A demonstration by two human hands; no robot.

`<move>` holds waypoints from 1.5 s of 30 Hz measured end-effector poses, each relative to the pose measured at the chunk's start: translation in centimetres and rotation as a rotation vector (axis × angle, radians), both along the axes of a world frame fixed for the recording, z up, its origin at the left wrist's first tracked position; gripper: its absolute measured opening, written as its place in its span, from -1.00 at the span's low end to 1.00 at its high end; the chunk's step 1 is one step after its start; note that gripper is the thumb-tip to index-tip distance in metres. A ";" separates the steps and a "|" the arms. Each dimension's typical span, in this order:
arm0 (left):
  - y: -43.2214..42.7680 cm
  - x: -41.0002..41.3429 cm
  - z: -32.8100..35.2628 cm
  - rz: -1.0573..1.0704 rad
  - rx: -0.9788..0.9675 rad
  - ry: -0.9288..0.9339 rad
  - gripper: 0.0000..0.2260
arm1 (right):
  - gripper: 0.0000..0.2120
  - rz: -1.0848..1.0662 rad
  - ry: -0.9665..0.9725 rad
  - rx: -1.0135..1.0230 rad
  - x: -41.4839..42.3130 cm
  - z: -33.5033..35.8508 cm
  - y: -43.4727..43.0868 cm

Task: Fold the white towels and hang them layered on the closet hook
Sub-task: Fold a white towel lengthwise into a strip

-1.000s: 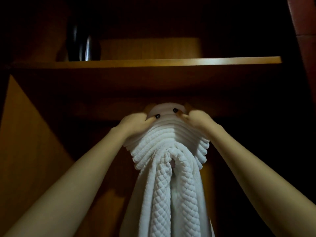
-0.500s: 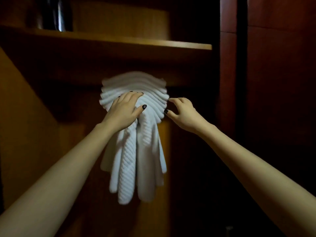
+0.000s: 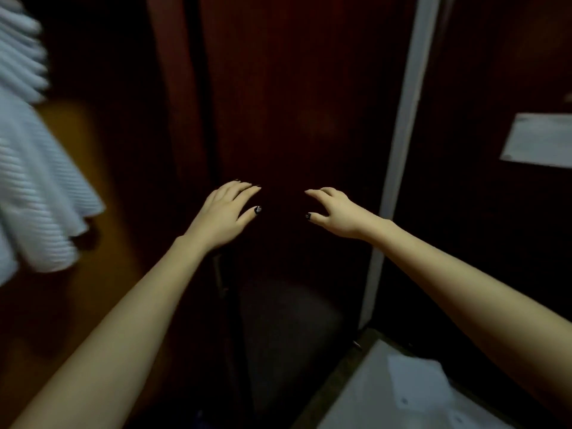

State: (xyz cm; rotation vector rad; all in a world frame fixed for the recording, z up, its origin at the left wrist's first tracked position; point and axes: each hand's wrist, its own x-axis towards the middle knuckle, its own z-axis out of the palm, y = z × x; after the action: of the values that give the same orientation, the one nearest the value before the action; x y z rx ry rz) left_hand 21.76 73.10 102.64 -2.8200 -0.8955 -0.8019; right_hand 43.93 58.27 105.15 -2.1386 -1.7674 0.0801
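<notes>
Hands hold nothing; left hand hovers before the dark wooden panel, fingers straight and loosely spread; right hand hovers beside it, fingers lightly bent, apart from it; white towels, blurred, hang well left of the panel; pale strip edges the panel's right side.

The light is dim. A dark reddish wood panel stands beyond the left hand and right hand. A pale upright strip runs just right of the right hand, with a pale sheet farther right. An orange-brown closet wall lies left of the left hand.
</notes>
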 end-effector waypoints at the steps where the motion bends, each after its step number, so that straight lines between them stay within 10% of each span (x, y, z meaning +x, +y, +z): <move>1: -0.4 2.9 -1.0 -0.037 -0.017 0.014 -0.51 | -0.42 -0.054 0.013 -0.026 2.4 -0.9 -1.5; 27: -11.2 62.8 -20.4 -0.561 -0.154 0.471 -0.48 | -0.39 -0.796 0.226 -0.302 52.0 -24.0 -19.3; 45: -10.5 84.6 -71.4 -0.670 -0.244 0.548 -0.47 | -0.41 -0.855 0.325 -0.488 70.2 -74.3 -16.5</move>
State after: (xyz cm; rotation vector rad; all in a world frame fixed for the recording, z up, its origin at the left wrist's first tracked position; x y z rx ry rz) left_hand 106.32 62.61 31.20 -3.3034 0.0460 0.0999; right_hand 114.12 41.77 30.83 -2.8300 -0.5928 0.6368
